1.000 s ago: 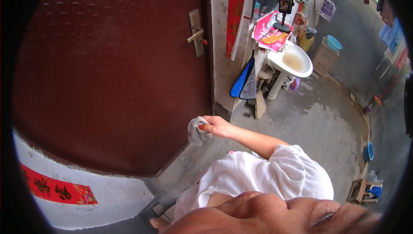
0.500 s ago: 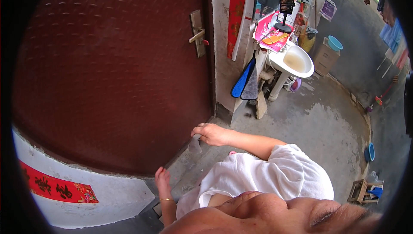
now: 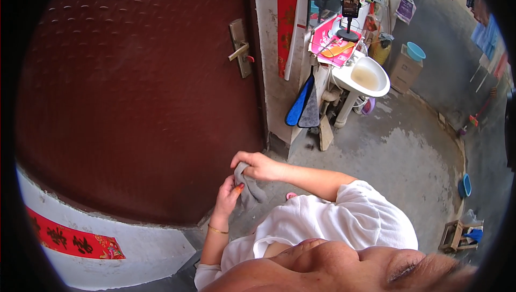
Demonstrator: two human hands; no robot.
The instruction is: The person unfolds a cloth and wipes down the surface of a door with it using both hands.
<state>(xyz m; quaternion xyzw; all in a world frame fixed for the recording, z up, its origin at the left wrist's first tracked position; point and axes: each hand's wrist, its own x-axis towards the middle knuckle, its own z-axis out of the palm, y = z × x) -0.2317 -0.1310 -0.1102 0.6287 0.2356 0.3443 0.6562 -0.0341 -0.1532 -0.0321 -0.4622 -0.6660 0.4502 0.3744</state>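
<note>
A crumpled grey cloth (image 3: 249, 191) hangs between my two hands in front of the dark red door (image 3: 134, 88). My right hand (image 3: 255, 166) grips its upper part with bent fingers. My left hand (image 3: 228, 198), with a bracelet at the wrist, has closed on the cloth's left side, thumb pressed to it. The door's lever handle (image 3: 238, 51) sits above and a little left of both hands.
To the right stand a white pedestal sink (image 3: 359, 80) and a rack with a phone on a stand (image 3: 350, 4). Mop pads (image 3: 301, 106) hang beside the sink. A box (image 3: 406, 69), blue basin (image 3: 465, 184) and wooden stool (image 3: 454, 235) line the curved wall.
My left hand has risen from low at the left onto the cloth. My right hand has shifted slightly left and down with the cloth.
</note>
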